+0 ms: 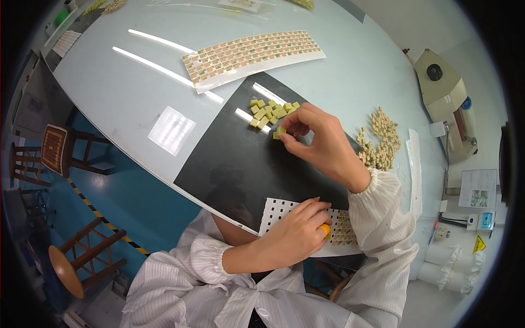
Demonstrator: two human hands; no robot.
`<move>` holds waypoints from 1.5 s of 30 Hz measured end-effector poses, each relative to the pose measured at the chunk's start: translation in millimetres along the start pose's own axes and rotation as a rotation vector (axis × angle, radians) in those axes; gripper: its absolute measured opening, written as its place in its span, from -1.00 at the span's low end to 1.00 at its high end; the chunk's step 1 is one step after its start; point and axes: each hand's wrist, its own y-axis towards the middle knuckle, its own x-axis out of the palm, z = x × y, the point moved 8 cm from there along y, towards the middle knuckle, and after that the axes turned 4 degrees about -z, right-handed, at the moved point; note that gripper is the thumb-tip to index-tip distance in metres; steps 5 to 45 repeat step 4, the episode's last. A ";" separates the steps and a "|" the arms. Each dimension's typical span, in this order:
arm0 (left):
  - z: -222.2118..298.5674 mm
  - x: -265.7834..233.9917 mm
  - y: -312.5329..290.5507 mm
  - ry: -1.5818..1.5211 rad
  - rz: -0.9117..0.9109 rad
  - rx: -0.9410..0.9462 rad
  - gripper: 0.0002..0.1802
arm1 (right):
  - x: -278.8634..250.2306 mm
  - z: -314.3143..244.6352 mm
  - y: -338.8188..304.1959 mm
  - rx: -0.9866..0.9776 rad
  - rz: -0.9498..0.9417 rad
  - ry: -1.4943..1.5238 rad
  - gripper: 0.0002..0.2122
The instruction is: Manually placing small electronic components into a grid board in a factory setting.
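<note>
My right hand (322, 145) is closed in a pinch on a small yellow-green block (278, 133), over a black mat (219, 158). Just beyond the fingertips lies a loose cluster of similar yellow-green blocks (261, 112). At the mat's near edge, my left hand (292, 232) rests on a white sheet (272, 215) with rows of dark square openings. Its fingers are curled, with a small yellow-orange thing (326, 228) between thumb and forefinger, its kind unclear. Tan pieces (344, 227) fill rows at the sheet's right part, partly behind my right sleeve.
Many loose tan blocks (383, 139) are heaped right of the mat. A long sheet of tan pieces (251, 54) lies at the far side, and a clear square sheet (171, 130) at left. A beige machine (440, 82) stands on the right; wooden stools (82, 257) are left of the table.
</note>
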 end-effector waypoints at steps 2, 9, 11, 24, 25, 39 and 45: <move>0.3 1.0 -0.2 -0.002 0.003 -0.003 -0.81 | 8.6 2.0 2.1 -0.033 -0.059 -0.071 -0.88; -0.8 2.7 -0.7 -0.008 -0.001 -0.002 -0.80 | 11.8 3.6 1.4 -0.026 -0.085 -0.082 -0.86; -0.8 2.7 -0.7 -0.008 -0.001 -0.002 -0.80 | 11.8 3.6 1.4 -0.026 -0.085 -0.082 -0.86; -0.8 2.7 -0.7 -0.008 -0.001 -0.002 -0.80 | 11.8 3.6 1.4 -0.026 -0.085 -0.082 -0.86; -0.8 2.7 -0.7 -0.008 -0.001 -0.002 -0.80 | 11.8 3.6 1.4 -0.026 -0.085 -0.082 -0.86; -0.8 2.7 -0.7 -0.008 -0.001 -0.002 -0.80 | 11.8 3.6 1.4 -0.026 -0.085 -0.082 -0.86; -0.8 2.7 -0.7 -0.008 -0.001 -0.002 -0.80 | 11.8 3.6 1.4 -0.026 -0.085 -0.082 -0.86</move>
